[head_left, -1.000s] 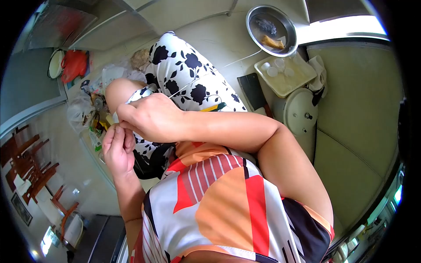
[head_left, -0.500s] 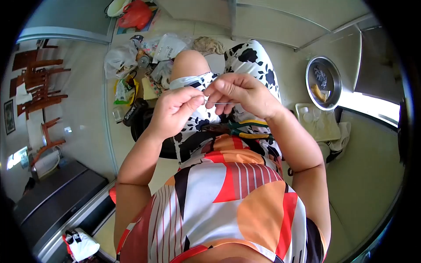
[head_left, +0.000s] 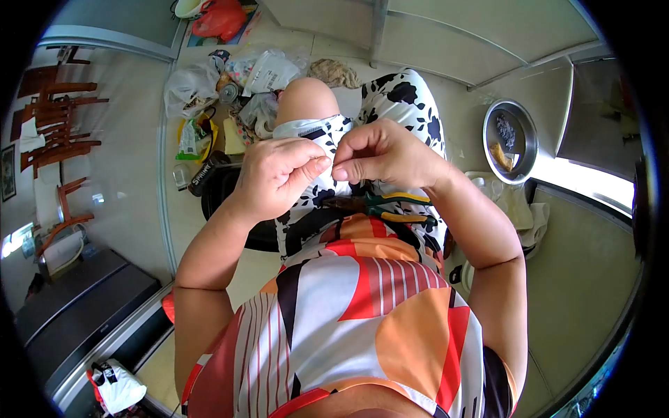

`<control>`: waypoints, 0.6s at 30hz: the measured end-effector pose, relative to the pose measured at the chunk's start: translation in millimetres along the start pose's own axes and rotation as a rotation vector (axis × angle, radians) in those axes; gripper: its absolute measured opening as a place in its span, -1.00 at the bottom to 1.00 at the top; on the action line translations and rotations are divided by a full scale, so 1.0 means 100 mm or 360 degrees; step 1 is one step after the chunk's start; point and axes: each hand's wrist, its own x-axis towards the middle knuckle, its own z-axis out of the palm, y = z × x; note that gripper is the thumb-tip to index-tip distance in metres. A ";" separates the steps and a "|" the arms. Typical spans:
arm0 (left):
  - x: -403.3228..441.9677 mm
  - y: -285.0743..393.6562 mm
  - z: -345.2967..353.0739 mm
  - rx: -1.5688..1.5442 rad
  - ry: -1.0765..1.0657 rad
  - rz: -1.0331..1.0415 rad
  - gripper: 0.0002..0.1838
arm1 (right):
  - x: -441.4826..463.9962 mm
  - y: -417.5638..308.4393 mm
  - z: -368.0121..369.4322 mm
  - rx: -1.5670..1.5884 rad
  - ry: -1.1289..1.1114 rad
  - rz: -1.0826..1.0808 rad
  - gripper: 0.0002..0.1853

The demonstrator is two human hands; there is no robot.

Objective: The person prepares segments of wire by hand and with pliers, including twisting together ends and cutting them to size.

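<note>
Two hands meet above a flowered lap

Taking my directions from where the fingertips meet, I see the left hand (head_left: 275,171) at nine o'clock with thumb and forefinger drawn close. The right hand (head_left: 387,157) faces it from three, thumb and forefinger curled into a loop. The two sets of fingertips sit just beside each other; whether they grip something thin between them, I cannot tell.

At four o'clock, under the right wrist, plier-like tool (head_left: 380,199) with green-and-yellow handles lies across the lap, its handles spread apart. The black-and-white flowered trousers (head_left: 402,115) run up toward one o'clock, and a bare knee (head_left: 306,97) rises near twelve.

Out at three o'clock a metal basin (head_left: 523,136) on the floor holds a grey clump (head_left: 506,129) and a brownish piece (head_left: 499,156). A black cylinder (head_left: 208,173) with pale lettering lies at nine, clear plastic bags (head_left: 189,89) are heaped at ten, and a red bag (head_left: 219,21) sits farther off toward eleven.
</note>
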 end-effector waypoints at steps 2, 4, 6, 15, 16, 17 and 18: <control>-0.05 0.05 0.02 -0.0147 0.0012 -0.0247 -0.86 | -0.04 -0.10 0.06 -0.0581 0.0201 -0.0138 -0.82; -0.08 -0.05 0.05 -0.0314 0.0012 -0.0511 -0.82 | -0.06 -0.12 0.19 -0.1479 0.0520 -0.0542 -0.87; -0.09 -0.10 0.11 -0.0626 0.0020 -0.0844 -0.74 | -0.03 0.03 0.27 -0.2307 0.0848 -0.1079 -0.85; -0.06 -0.12 0.19 -0.0298 0.0051 -0.0181 -0.81 | -0.09 -0.09 0.08 -0.0744 0.0662 -0.0276 -0.65; -0.04 -0.08 0.13 -0.0111 -0.0046 -0.0049 -0.83 | -0.09 -0.07 -0.05 -0.0584 0.0446 -0.0355 -0.67; -0.02 -0.07 0.11 -0.0042 -0.0036 0.0097 -0.85 | -0.08 -0.05 -0.14 -0.0426 0.0230 -0.0431 -0.69; 0.01 -0.06 0.10 0.0029 -0.0022 0.0247 -0.86 | -0.08 -0.10 -0.16 -0.0429 0.0156 -0.0385 -0.72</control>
